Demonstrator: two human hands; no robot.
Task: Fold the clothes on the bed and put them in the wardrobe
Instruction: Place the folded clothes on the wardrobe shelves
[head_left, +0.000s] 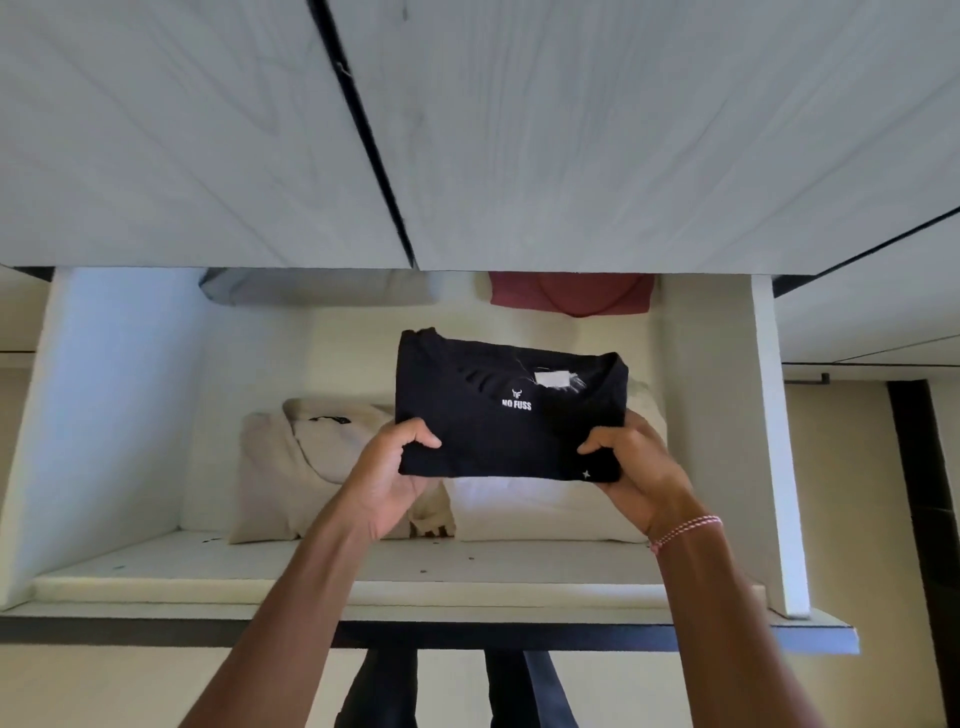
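A folded black T-shirt (511, 408) with a white "NO FUSS" print is held up in front of an open wardrobe shelf (208, 577). My left hand (392, 480) grips its lower left corner, thumb on top. My right hand (631, 467), with a pink beaded bracelet on the wrist, grips the lower right corner. The shirt hangs above a folded white garment (535, 512) on the shelf. A folded beige garment (306, 462) lies to its left.
On the shelf above lie a grey folded item (317, 288) and a dark red folded item (571, 293). White wardrobe panels (571, 130) fill the top of the view. A white side wall (763, 415) bounds the shelf on the right. Dark clothes (524, 691) hang below.
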